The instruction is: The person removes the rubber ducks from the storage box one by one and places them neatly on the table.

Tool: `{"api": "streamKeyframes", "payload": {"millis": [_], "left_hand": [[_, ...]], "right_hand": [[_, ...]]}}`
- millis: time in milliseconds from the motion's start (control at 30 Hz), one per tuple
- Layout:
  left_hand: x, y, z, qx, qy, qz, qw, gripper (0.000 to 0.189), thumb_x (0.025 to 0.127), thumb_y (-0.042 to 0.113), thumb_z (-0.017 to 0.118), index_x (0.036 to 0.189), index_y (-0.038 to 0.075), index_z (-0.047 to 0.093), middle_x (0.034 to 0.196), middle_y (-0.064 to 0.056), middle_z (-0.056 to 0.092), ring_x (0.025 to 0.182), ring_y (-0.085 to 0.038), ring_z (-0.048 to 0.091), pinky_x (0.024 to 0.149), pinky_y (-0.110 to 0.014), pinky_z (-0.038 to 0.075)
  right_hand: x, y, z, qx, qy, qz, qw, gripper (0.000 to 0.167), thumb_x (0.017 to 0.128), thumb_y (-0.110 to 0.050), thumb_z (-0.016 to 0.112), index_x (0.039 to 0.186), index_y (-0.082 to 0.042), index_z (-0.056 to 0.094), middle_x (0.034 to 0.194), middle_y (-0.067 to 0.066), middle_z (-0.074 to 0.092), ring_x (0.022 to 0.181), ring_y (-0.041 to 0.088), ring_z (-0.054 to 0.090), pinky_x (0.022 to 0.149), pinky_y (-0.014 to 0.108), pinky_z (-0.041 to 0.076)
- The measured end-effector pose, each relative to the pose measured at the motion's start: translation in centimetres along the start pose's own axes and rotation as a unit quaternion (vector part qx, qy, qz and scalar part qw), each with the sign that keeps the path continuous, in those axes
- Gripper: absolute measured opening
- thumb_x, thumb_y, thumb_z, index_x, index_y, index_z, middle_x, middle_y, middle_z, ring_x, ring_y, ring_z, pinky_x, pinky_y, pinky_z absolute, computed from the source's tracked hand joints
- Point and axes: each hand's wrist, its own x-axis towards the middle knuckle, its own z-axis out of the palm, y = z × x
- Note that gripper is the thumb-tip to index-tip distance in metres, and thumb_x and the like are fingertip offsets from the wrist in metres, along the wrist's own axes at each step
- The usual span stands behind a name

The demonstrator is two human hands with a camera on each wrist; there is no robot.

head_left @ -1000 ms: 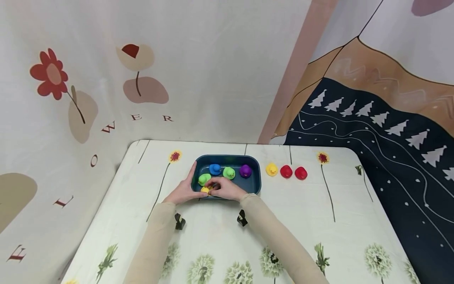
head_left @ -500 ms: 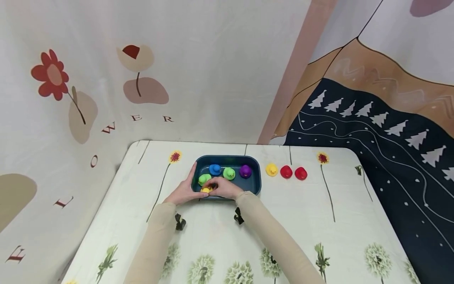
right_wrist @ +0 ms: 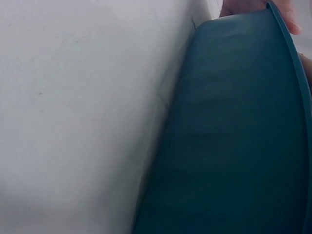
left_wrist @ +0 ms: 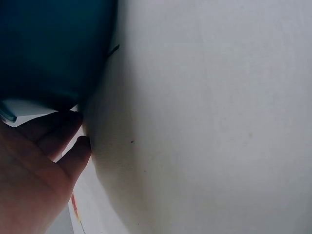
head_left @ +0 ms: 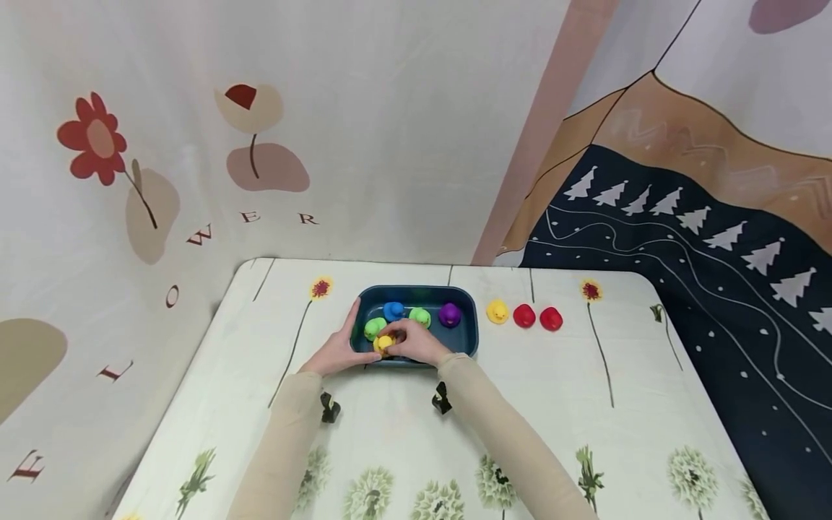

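A dark teal tray (head_left: 465, 336) stands near the far edge of the table. My left hand (head_left: 336, 352) grips its left end, thumb along the front corner and fingers on the left side; the left wrist view shows those fingers against the tray's outer wall. Over the front left of the tray, my right hand (head_left: 418, 342) pinches a yellow rubber duck (head_left: 384, 343). Around it in the tray lie a green duck (head_left: 373, 328), a blue duck (head_left: 393, 311), another green duck (head_left: 419, 316) and a purple duck (head_left: 449, 315). The tray's wall (right_wrist: 234, 122) fills much of the right wrist view.
Right of the tray, a yellow duck (head_left: 497, 311) and two red ducks (head_left: 523, 315) sit in a row on the flower-printed tablecloth (head_left: 403, 433). Printed fabric (head_left: 390, 144) hangs behind the table and to both sides.
The yellow duck in my right hand has shifted slightly up and right and shows more fully between the fingers. My left hand stays on the tray.
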Motion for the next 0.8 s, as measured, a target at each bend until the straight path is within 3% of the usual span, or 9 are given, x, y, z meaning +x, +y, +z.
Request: {"api": "streamKeyframes", "payload": {"millis": [800], "left_hand": [[0.0, -0.1, 0.1, -0.001, -0.001, -0.010, 0.9999, 0.117, 0.080, 0.035, 0.079, 0.153, 0.036, -0.012, 0.157, -0.025, 0.011, 0.135, -0.051, 0.026, 0.103, -0.066, 0.026]], "right_hand": [[-2.1, 0.8, -2.1, -0.011, 0.047, 0.012, 0.9987, 0.027, 0.086, -0.008, 0.071, 0.113, -0.009, 0.071, 0.102, 0.000, 0.060, 0.077, 0.016, 0.053, 0.067, 0.024, 0.047]]}}
